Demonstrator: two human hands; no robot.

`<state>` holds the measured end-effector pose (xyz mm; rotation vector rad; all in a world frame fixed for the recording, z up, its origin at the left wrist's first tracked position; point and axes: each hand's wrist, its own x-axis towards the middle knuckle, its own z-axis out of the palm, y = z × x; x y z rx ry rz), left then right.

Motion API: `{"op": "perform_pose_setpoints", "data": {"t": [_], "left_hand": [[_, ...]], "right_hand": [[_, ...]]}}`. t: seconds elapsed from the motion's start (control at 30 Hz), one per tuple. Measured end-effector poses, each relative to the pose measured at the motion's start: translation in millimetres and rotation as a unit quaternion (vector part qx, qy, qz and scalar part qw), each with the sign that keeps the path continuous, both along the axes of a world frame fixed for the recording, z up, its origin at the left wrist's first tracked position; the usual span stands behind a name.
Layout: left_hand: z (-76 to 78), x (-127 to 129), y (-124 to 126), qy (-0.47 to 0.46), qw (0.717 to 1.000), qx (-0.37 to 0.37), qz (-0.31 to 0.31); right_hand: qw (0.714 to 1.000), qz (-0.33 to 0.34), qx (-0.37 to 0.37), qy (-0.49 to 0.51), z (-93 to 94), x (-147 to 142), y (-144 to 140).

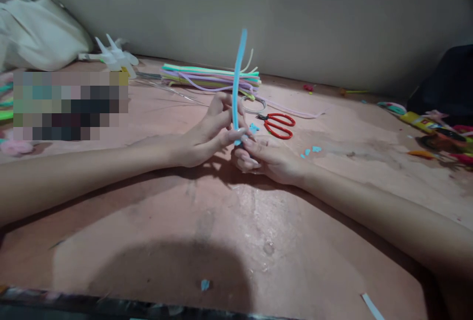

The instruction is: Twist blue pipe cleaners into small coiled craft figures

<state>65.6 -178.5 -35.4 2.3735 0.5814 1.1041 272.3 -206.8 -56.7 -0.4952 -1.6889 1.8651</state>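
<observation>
Both hands meet near the middle of the table (229, 241), and a blue strip (238, 79) stands upright between them. The left hand (207, 135) is closed on the strip's lower part, fingers curled round it from the left. The right hand (266, 160) lies lower, fingers folded in at the strip's foot, where something dark seems tucked; I cannot tell what it is, nor whether that hand truly grips the strip or only touches it.

Just behind the hands lie red scissors (278, 125), with a roll of tape (254, 105) beside them and a bundle of pastel strips (210, 78) further back along the wall. Small blue scraps (312, 150) dot the table to the right of the hands, and one more lies near the front edge. A white bag (37, 32) slumps in the far left corner.

As I judge it, the strip is long and thin, held only at its bottom, so its top could bend or flop sideways if the left hand loosens. Pinching too hard might crease it. The scissors sit close enough that a careless reach could knock them, and the loose scraps could stick to a finger
</observation>
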Motion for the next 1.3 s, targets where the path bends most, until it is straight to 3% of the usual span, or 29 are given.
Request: {"op": "perform_pose_setpoints", "data": {"t": [0.1, 0.2, 0.37, 0.53, 0.73, 0.83, 1.03, 1.17, 1.3], "left_hand": [[3.3, 2.6, -6.1, -0.016, 0.999, -0.008, 0.041], [3.2, 6.1, -12.8, -0.018, 0.999, -0.018, 0.03], [3.0, 6.6, -15.9, 0.009, 0.992, -0.121, 0.03], [-1.0, 5.4, -8.9, 0.028, 0.995, -0.03, 0.089], [-17.2, 2.0, -7.5, 0.073, 0.986, -0.001, 0.149], [-17.8, -1.4, -7.7, 0.087, 0.987, -0.002, 0.132], [-11.5, -6.2, -1.0, 0.064, 0.997, 0.052, -0.006], [-8.7, -12.6, 9.7, 0.08, 0.994, 0.073, 0.034], [-8.6, -18.7, 20.3, 0.122, 0.991, 0.058, 0.025]], "right_hand": [[0.999, -0.026, -0.019, -0.008, -0.7, -5.4, -5.4], [0.998, -0.043, -0.052, -0.008, -0.7, -14.1, -11.4], [0.994, -0.077, -0.078, 0.019, 0.9, -18.9, -10.0], [0.983, -0.139, -0.111, 0.054, 3.8, -15.6, -6.0], [0.974, -0.164, -0.145, 0.06, -0.9, -19.6, -13.0], [0.97, -0.186, -0.127, 0.088, -6.2, -20.4, -11.3], [0.975, -0.19, -0.084, 0.079, -6.7, -10.1, 3.5], [0.987, -0.142, -0.048, 0.062, -5.6, -3.5, 9.2], [0.989, -0.137, -0.003, 0.049, -5.5, -2.7, 7.2]]}}
